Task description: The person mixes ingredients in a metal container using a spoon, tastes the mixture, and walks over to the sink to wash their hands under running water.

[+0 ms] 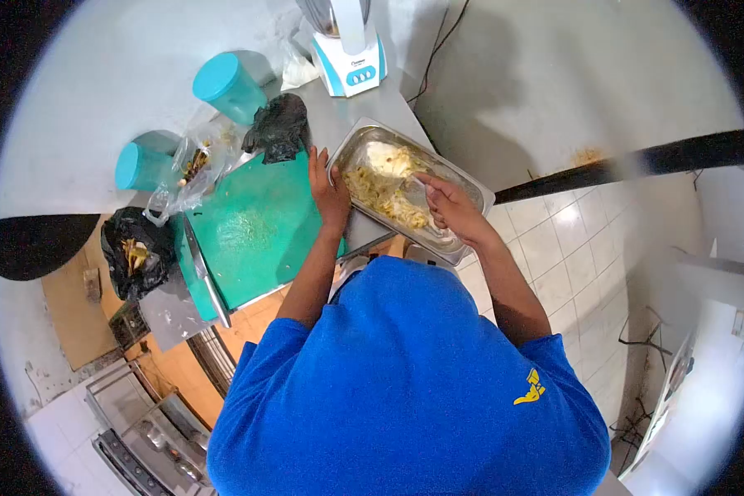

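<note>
A rectangular steel pan [463, 180] sits at the counter's right edge, holding pale yellow shredded food [405, 211] and a white creamy mass [386, 159]. My left hand [331, 197] grips its left rim, thumb at the edge and fingers along the outside. Over the pan, my right hand [455, 208] is closed around what looks like a thin utensil [419, 179]. The utensil's far end is lost in the food, so its kind is unclear. Left of the pan lies a green cutting board [252, 223] with small scraps on it.
A knife [202, 269] lies along the board's left side. Behind the board are a black plastic bag [279, 128], a clear bag [192, 169] and two turquoise containers [230, 87]. Another black bag [136, 256] holds scraps. A blender [355, 62] stands at the back.
</note>
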A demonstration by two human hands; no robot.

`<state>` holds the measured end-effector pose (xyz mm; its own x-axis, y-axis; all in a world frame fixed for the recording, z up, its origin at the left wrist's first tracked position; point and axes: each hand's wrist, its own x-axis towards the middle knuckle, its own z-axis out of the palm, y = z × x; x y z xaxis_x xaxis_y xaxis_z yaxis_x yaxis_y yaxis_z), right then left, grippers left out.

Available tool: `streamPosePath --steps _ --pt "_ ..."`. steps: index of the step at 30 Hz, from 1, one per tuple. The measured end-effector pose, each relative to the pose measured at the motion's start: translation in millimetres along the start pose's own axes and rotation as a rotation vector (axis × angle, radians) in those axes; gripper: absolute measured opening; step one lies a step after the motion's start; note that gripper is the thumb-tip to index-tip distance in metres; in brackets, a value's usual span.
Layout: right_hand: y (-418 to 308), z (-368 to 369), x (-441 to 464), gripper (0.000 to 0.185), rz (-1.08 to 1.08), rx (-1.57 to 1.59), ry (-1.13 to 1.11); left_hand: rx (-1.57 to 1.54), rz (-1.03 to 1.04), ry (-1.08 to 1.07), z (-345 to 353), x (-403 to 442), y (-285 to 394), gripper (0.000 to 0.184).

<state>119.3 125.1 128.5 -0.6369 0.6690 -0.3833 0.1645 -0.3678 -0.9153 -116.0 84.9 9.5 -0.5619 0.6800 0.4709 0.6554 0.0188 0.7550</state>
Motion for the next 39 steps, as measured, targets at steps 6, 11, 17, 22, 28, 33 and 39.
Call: streamPosePath --steps 6,11,17,22,28,33,39 --pt "-62.6 0.0 -27.9 0.037 -0.097 -0.038 0.002 0.028 0.053 0.054 2.3 0.1 1.1 0.033" --pt "-125.9 -1.5 -60.2 0.035 -0.305 -0.267 0.088 0.026 0.068 0.085 2.5 -0.2 2.3 0.033" --pt "-107.4 4.8 -37.7 0.045 -0.94 -1.084 0.35 0.039 0.083 0.09 1.9 -0.4 2.8 0.033" --pt "30.5 -6.7 4.8 0.044 -0.441 -1.405 0.257 0.047 0.057 0.081 -1.1 0.4 8.0 0.034" --pt "28.0 -16.6 -10.6 0.041 -0.479 -1.382 0.337 0.023 0.063 0.084 2.8 0.6 0.4 0.032" --pt "27.2 -16.3 18.2 0.038 -0.294 -1.344 0.43 0.023 0.049 0.064 0.3 0.1 1.2 0.032" --pt "71.5 -4.4 47.4 0.036 -0.263 -1.109 0.251 0.012 0.046 0.08 2.4 2.0 4.2 0.032"
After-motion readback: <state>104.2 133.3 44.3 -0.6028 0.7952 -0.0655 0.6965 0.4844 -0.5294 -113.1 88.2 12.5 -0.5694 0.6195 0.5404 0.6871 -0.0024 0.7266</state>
